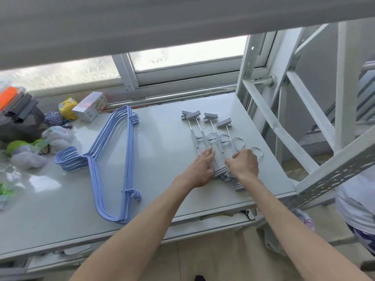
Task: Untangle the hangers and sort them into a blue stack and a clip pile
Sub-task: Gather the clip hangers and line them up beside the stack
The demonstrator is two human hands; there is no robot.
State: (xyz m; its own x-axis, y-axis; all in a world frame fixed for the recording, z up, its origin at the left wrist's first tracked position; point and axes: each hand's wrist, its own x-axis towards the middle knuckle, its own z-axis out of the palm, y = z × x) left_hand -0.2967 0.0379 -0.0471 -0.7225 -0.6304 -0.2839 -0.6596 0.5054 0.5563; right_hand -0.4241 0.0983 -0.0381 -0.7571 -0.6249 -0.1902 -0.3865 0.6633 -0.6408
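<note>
Clip hangers [211, 136] lie at 3 o'clock on the table [162, 122], blue stack [113, 165] at 9 o'clock
Left hand [203, 167] lies flat on them, fingers together; right hand [244, 165] curls over them. Slide them gently side by side. Their near ends hide under the hands; I cannot tell what the right fingers pinch

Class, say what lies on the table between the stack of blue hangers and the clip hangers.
In the head view, only bare table separates the blue hangers from the clip hangers; the left hand touches the clip hangers.
</note>
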